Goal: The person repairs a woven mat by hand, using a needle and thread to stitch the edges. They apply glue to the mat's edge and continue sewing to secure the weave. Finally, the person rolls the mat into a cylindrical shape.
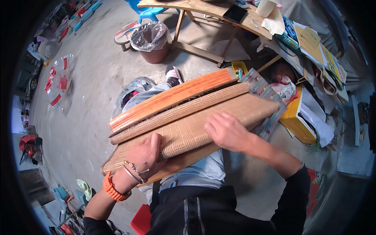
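Across my lap lies a tan woven mat (188, 123) with a ribbed surface, its near edge folded or rounded over. A rolled, patterned section (182, 111) runs along its far side. Beyond that sit orange wood-like slats (176, 95), and a flat board (179, 166) shows under the near edge. My left hand (145, 154) grips the near left part of the mat, thumb on top and fingers hidden beneath. Slightly blurred, my right hand (226, 132) rests with curled fingers at the mat's near right edge; whether it pinches anything is not visible.
Ahead stand a lined waste bin (151, 41), a small stool (124, 35) and a wooden table (191, 4) bearing a black phone or tablet (235, 13). A yellow box (298, 117) is at right. Plastic bottles (58, 83) lie on the floor at left.
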